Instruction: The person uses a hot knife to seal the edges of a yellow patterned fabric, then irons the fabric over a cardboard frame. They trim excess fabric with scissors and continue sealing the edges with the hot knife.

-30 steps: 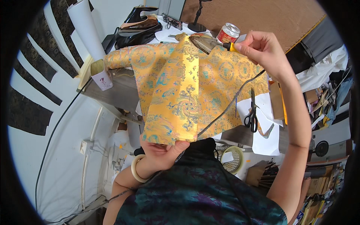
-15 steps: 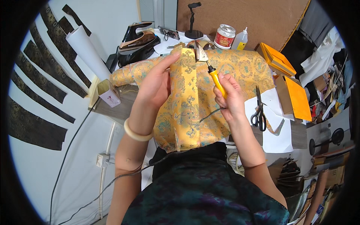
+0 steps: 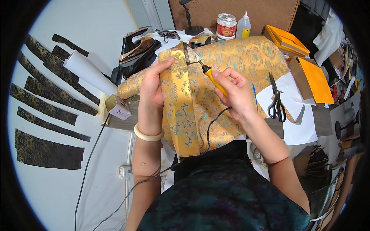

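Note:
A gold brocade cloth [image 3: 227, 111] with blue and green motifs spreads over the table and my lap side. Along its left runs a folded, shinier strip [image 3: 178, 96]. My left hand [image 3: 153, 82] closes on that strip's left side, thumb on top near the far end and the other fingers hidden beneath. In my right hand [image 3: 234, 90] is the yellow handle of a small corded iron [image 3: 191, 55]. Its pointed metal head lies at the strip's far right edge; whether it presses down I cannot tell. The black cord hangs from my right hand across the cloth.
Black scissors [image 3: 276, 102] lie on white paper at the right, near orange boxes [image 3: 310, 79]. A larger iron [image 3: 135, 48] stands at the back left, beside a phone [image 3: 167, 34]. Behind the cloth are a jar [image 3: 226, 27] and squeeze bottle [image 3: 243, 27]. A square container [image 3: 117, 107] sits at the left edge.
The view has shifted. Both hands remain on the cloth strip and the small iron. The iron's handle tilts more to the right, and its head lies flatter against the strip's edge.

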A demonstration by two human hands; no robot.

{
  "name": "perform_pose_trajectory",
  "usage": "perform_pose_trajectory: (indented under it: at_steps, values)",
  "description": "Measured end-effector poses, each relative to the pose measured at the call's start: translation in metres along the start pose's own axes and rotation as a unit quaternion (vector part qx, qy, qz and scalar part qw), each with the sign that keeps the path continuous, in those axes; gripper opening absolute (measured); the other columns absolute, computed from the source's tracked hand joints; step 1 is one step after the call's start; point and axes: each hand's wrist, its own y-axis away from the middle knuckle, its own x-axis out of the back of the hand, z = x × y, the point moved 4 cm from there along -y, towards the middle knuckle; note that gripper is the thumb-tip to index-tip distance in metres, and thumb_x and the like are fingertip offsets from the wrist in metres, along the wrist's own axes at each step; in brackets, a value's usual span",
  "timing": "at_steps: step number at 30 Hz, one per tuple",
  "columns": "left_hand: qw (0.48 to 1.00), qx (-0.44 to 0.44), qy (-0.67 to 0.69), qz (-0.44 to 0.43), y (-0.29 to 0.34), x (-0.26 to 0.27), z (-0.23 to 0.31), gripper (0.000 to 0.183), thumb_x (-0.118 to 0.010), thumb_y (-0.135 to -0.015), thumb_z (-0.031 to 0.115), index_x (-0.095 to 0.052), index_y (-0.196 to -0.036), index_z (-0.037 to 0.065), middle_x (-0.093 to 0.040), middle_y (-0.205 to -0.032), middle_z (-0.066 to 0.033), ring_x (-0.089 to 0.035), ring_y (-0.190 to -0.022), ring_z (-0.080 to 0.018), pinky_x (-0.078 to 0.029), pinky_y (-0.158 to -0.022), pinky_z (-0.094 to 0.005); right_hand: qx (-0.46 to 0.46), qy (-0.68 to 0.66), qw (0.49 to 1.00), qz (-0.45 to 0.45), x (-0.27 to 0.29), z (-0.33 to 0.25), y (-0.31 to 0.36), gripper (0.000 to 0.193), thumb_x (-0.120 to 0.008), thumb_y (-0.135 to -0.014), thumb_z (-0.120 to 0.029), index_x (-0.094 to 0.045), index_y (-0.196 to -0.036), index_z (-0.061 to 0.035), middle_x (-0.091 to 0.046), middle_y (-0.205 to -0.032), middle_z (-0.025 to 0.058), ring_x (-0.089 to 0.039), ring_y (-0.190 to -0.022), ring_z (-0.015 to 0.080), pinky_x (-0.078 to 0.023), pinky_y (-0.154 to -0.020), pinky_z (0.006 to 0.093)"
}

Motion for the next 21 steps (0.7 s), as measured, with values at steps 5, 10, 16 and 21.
perform_pose_trajectory:
  at_steps: [5, 10, 16, 21]
  values:
    - [1.000, 0.000, -0.025, -0.011, -0.003, 0.002, 0.002, 0.036, -0.058, -0.098, 0.006, -0.056, -0.134, -0.001, -0.067, -0.122, -0.0156, -0.068, -0.108, -0.0262, -0.057, -0.095, -0.0406, -0.001, 0.046, 0.999, -0.014, 0.003, -0.007, -0.001, 0.026, -0.071, -0.097, -0.018, -0.055, -0.078, -0.0126, -0.051, -0.058, -0.0054, -0.046, -0.044, 0.0019, -0.021, -0.036, 0.0181]
    - [0.999, -0.008, -0.031, 0.007, -0.002, -0.001, 0.001, 0.035, -0.059, -0.098, 0.006, -0.057, -0.132, -0.002, -0.068, -0.119, -0.0151, -0.069, -0.106, -0.0257, -0.058, -0.093, -0.0400, 0.000, 0.085, 0.996, -0.010, 0.006, -0.005, 0.002, 0.025, -0.071, -0.097, -0.018, -0.055, -0.078, -0.0124, -0.050, -0.058, -0.0055, -0.045, -0.044, 0.0014, -0.020, -0.036, 0.0182]
    - [0.999, -0.001, -0.032, 0.036, 0.001, 0.003, 0.000, 0.032, -0.062, -0.097, 0.008, -0.057, -0.128, -0.002, -0.069, -0.115, -0.0141, -0.070, -0.101, -0.0245, -0.060, -0.087, -0.0378, -0.027, 0.047, 0.998, 0.028, 0.014, 0.001, 0.010, 0.024, -0.070, -0.098, -0.021, -0.056, -0.080, -0.0123, -0.052, -0.060, -0.0045, -0.042, -0.043, 0.0011, -0.021, -0.037, 0.0181]
    - [0.996, -0.045, -0.076, 0.029, 0.015, -0.018, -0.003, 0.033, -0.064, -0.096, 0.007, -0.055, -0.127, 0.000, -0.068, -0.115, -0.0131, -0.071, -0.098, -0.0230, -0.061, -0.085, -0.0371, -0.001, -0.014, 1.000, 0.028, 0.018, -0.002, 0.028, 0.023, -0.070, -0.098, -0.021, -0.056, -0.081, -0.0123, -0.053, -0.060, -0.0053, -0.043, -0.045, 0.0007, -0.023, -0.039, 0.0176]
